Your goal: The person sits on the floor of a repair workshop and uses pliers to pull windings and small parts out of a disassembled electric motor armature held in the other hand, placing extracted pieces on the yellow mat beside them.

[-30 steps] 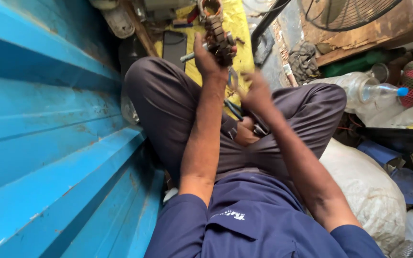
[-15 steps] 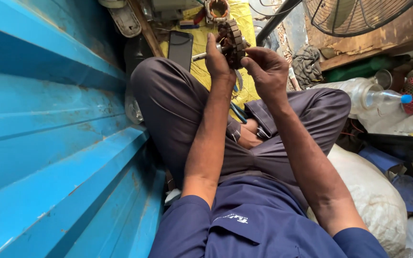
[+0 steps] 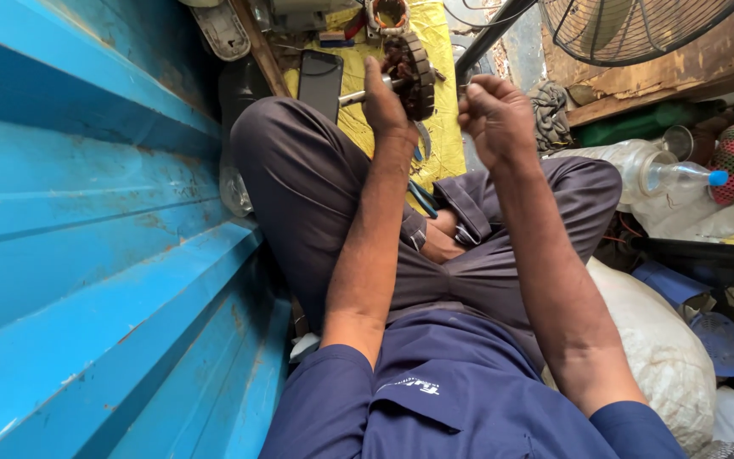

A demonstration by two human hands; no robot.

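While the person sits cross-legged against a blue corrugated metal wall [image 3: 87,255], the nearest things are a navy shirt [image 3: 460,399] and two bare forearms reaching away over grey trousers [image 3: 299,187]. Beside the right leg lies a bulging white sack [image 3: 647,340]. Farther out, the left hand [image 3: 381,100] is wrapped around a motor armature [image 3: 409,75], a dark, ribbed, rusty cylinder with a metal shaft [image 3: 354,96] poking out to the left; the fingers are pressed together on it and hold it raised above the knees. The right hand [image 3: 496,119] hovers just beside the armature without touching it, curled into a loose fist; whether it pinches something small I cannot tell. Under both hands a yellow cloth [image 3: 435,127] is spread on the floor, with a black phone [image 3: 321,81] lying on it. Off to the right lies a clear plastic bottle with a blue cap [image 3: 677,177], and beyond it stands a fan guard [image 3: 630,30].
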